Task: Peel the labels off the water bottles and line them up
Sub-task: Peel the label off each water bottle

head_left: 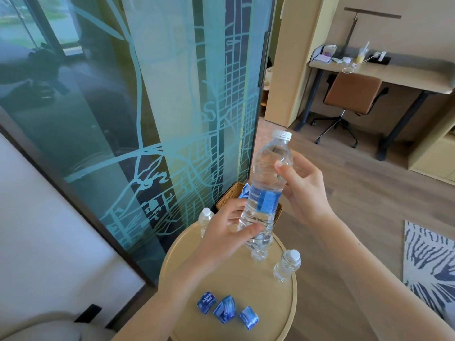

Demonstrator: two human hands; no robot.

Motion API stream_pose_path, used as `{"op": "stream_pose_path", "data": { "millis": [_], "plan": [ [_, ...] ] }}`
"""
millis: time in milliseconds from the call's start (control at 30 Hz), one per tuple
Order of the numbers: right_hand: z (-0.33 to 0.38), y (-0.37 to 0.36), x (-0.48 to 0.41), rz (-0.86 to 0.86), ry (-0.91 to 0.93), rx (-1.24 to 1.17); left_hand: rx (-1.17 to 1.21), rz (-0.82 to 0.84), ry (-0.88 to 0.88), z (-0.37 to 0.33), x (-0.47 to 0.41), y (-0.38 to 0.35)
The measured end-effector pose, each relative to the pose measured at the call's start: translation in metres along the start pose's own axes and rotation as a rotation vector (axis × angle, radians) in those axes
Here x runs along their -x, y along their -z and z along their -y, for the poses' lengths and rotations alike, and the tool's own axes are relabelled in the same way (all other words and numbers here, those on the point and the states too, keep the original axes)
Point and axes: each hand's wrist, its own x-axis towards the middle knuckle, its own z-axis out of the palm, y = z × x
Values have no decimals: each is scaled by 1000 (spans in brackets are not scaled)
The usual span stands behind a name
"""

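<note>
At centre frame the labelled water bottle (269, 168) is held above the tabletop (236, 284), its lower body clasped by the left grip (229, 232) and its shoulder by the right grip (304, 190); peeling is judged in hand, and the edge of the blue label (267, 199) must next be pinched loose.

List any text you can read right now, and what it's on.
"AQUAFINA", faint, with a second line too blurred: leftmost peeled label on the table.
Print too blurred: label on the held bottle.
Unreadable: other two peeled labels.
</note>
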Motion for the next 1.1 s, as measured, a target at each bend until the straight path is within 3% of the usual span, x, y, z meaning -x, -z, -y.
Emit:
{"op": "stream_pose_path", "data": {
  "millis": [300,600,867,967,1100],
  "plan": [
    [0,0,-2,-46,2,8,34,37,12,-3,-2,-7],
    [6,-2,-2,-36,-72,56,-87,-10,11,-3,-6,-10],
    [13,0,-7,170,-133,149,-52,-34,-60,0,-3,-1],
    [13,4,-9,251,-203,50,-36,-45,-61,1,-3,1],
    [12,7,-6,315,-149,135,-36,-50,-73,1,-4,5]
  ]
}}
